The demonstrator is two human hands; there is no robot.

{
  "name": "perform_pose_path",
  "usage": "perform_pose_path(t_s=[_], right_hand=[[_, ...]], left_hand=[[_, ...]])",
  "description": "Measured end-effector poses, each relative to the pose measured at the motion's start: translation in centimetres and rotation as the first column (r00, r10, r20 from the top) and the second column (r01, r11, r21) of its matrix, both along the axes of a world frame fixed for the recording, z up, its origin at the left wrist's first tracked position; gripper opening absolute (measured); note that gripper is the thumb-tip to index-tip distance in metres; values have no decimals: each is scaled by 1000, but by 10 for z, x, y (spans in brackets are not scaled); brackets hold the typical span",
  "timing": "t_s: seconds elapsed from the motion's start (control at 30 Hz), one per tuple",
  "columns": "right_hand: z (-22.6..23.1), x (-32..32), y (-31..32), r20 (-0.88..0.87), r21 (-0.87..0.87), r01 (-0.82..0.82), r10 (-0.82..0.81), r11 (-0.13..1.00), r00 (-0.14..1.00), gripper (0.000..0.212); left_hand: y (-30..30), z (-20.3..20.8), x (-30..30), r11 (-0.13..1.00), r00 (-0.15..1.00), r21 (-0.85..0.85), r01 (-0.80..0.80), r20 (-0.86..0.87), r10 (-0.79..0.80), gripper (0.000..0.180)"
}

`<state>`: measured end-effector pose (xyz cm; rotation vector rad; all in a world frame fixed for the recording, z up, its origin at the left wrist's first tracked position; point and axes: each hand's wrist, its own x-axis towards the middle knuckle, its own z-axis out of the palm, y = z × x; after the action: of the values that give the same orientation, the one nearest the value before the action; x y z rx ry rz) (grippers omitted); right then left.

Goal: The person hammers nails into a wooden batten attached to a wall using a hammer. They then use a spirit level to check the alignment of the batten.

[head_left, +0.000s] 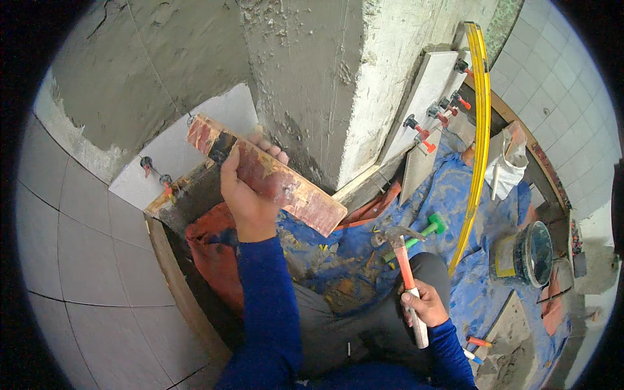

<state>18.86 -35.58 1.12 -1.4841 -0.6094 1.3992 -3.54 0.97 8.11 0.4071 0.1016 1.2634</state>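
Observation:
My left hand [250, 195] grips a worn reddish wooden board [292, 192], held slanted in front of the wall corner. Its fingers wrap over the far edge, with the thumb on the near face. Behind the board, a white tile [224, 107] stands against the wet mortar wall, with black-and-red tile levelling clips [147, 164] along its lower edge. In my right hand [426, 304] is a claw hammer [403, 260], held by its red and white handle with the head up. The hammer is above my right knee, apart from the board.
A long yellow spirit level [480, 130] leans at the right beside another clipped white tile [426, 97]. A green mallet [434, 226] lies on the blue tarp [448, 188]. A black bucket [530, 253] and a white bag [507, 162] stand farther right. Grey wall tiles [91, 247] line the left.

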Motion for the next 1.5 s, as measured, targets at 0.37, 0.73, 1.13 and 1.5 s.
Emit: perform_pose_path(t_s=[0.37,0.73,1.13,1.5], right_hand=[[1,4,-3,-13,-78,-34,33,996,999,27],[-1,18,9,28,-168,-174,181,970,983,32],[-53,97,101,166,-167,-402,427,901,889,55],[-70,114,99,-75,2,316,-315,949,946,36]], left_hand=[[7,-10,-8,997,993,59,-41,-106,47,66],[29,-53,-56,987,603,82,-137,-784,149,54],[-37,-338,-93,857,-239,-321,404,-941,-240,59],[-42,-285,114,9,-166,-170,985,-944,286,37]])
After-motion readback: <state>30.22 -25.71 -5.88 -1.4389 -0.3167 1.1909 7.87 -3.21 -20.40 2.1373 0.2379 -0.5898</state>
